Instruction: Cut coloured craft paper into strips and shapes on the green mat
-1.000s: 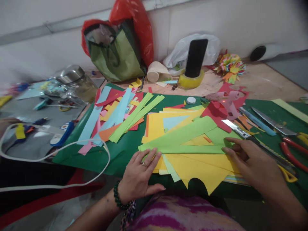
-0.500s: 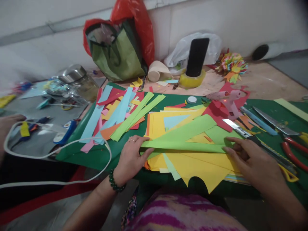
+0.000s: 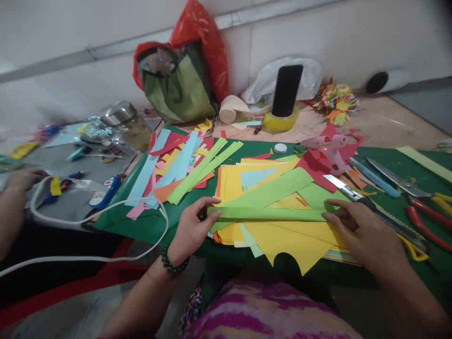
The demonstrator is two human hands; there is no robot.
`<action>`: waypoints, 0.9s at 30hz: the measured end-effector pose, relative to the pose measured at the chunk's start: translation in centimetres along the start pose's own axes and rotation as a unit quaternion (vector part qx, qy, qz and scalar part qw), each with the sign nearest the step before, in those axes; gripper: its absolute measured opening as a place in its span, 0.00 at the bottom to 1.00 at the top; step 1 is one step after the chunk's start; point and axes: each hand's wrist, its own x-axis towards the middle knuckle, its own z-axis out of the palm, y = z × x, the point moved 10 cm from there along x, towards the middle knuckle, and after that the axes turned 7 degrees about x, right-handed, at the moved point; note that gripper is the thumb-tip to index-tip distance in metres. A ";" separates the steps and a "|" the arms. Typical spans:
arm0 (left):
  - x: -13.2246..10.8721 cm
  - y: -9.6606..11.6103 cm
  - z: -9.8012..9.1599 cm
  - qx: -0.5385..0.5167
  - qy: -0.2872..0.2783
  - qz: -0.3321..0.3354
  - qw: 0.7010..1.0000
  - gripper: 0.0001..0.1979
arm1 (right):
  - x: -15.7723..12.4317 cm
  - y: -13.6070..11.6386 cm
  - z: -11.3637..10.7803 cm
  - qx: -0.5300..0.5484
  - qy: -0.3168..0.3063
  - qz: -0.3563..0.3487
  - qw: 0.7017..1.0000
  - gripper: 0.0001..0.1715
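Well apart, both hands (image 3: 192, 229) (image 3: 367, 233) pinching-close on green strip (image 3: 271, 214)

My left hand (image 3: 195, 227): dark green bracelet (image 3: 169, 265), round beads. Lower right of bracelet, my clothing (image 3: 268, 310): purple streaks, peach blotches.

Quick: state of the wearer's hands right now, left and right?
Left hand: closed, holding the left end of a long light-green paper strip.
Right hand: closed, holding the strip's right end.

Green mat (image 3: 122, 222), paper strips (image 3: 187, 157), scissors (image 3: 395, 176), white lid (image 3: 280, 149)
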 end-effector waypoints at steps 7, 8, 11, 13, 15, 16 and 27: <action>-0.4 -1.0 -0.5 -0.036 0.030 -0.017 0.999 0.08 | 0.1 0.1 -0.1 -0.005 0.005 0.005 1.000 0.34; -0.4 -1.0 -0.6 -0.039 0.032 -0.015 0.999 0.08 | 0.1 0.1 -0.1 -0.009 0.008 0.003 1.000 0.35; -0.5 -0.8 -0.8 -0.017 0.041 0.007 0.999 0.07 | 0.0 0.1 0.0 -0.018 0.017 -0.018 1.000 0.37; -0.6 -0.4 -0.8 0.036 0.052 0.033 0.997 0.07 | -0.1 0.0 0.0 -0.026 0.019 -0.033 0.999 0.38; -0.7 0.0 -0.6 0.108 0.058 0.054 0.991 0.06 | -0.1 -0.1 0.0 -0.031 0.019 -0.044 0.998 0.38; -0.7 0.2 -0.3 0.145 0.055 0.059 0.986 0.05 | -0.1 -0.2 0.0 -0.032 0.019 -0.048 0.998 0.38; -2.6 4.7 3.8 0.462 -0.034 0.349 0.815 0.32 | -0.4 -0.7 0.1 -0.014 0.004 -0.047 0.999 0.27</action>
